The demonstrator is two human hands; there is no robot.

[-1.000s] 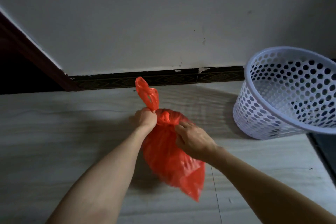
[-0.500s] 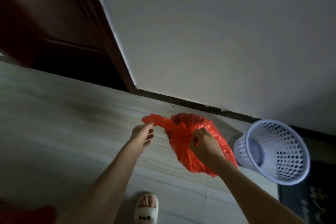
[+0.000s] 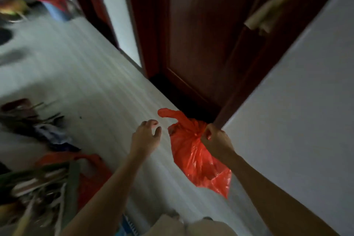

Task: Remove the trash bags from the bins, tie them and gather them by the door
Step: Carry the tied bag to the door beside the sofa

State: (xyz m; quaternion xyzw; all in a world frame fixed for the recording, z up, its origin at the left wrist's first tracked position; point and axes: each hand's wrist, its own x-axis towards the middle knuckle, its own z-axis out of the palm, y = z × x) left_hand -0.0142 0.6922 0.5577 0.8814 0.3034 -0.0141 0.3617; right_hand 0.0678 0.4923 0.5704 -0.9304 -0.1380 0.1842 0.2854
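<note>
Head view: the right hand [image 3: 214, 140] pinches the knotted neck of the red trash bag [image 3: 195, 155], hanging above the floor [image 3: 107, 90] near its wall edge. The left hand [image 3: 146, 137], loosely spread, holds nothing. Beyond, the door [image 3: 201, 34]; this bag looks tied, not yet set down.

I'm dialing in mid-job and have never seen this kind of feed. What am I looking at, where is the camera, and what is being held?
There is no machine here: a person wears one camera on the head, looking forward and down at two bare arms. The right hand grips the gathered neck of a red trash bag, which hangs above the pale floor. The left hand is open beside it, holding nothing. Ahead stands a dark wooden door. At lower left lies a blurred pile of clutter.
</note>
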